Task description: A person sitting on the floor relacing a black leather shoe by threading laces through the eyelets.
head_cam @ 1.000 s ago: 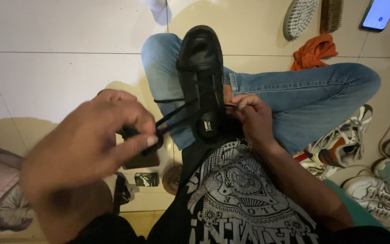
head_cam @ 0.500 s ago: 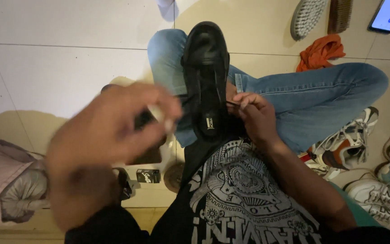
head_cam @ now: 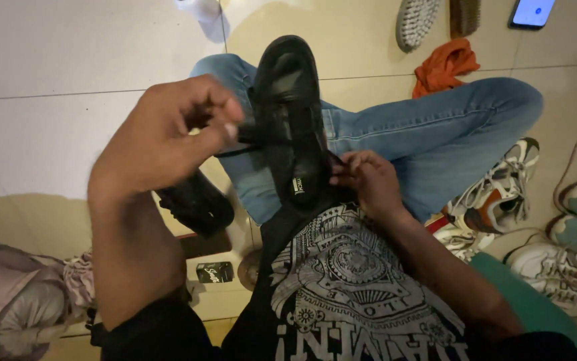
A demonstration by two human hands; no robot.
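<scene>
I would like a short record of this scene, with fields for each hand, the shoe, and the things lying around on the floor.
left hand: raised, pinching a thin black shoelace pulled taut
right hand: at the lacing of the shoe, beside its tongue
shoe: black leather shoe lying on a lap in blue jeans
floor: pale tiled floor with an orange cloth, a smartphone, worn white sneakers

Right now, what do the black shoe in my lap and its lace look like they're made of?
The black shoe looks like smooth leather or a leather-like synthetic: its toe shows a soft, dull sheen; which of the two cannot be told. The lace looks like thin black woven cord, matte and pulled taut by the left hand. The right hand rests at the shoe's opening.
</scene>
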